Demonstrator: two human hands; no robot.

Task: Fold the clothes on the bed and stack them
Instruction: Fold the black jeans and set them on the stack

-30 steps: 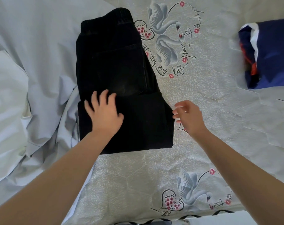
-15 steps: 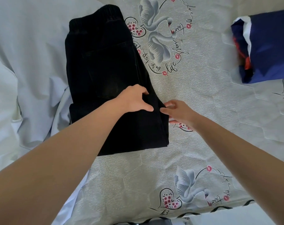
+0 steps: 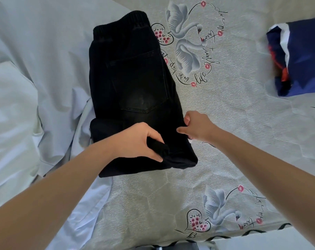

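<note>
on the swan-printed bedsheet (image 3: 225,123) lie the folded black pants (image 3: 135,83), waistband at the far end, back pocket facing up. at the pants' near end the left hand (image 3: 135,141) has its fingers and thumb curled round a bunched fold of the black cloth. at the pants' right edge the right hand (image 3: 196,126) pinches the cloth, thumb on top, fingers tucked at the side. left of the pants spreads a rumpled pale blue sheet (image 3: 35,69). well right of the pants sits a folded navy garment (image 3: 304,58) with white and red parts.
</note>
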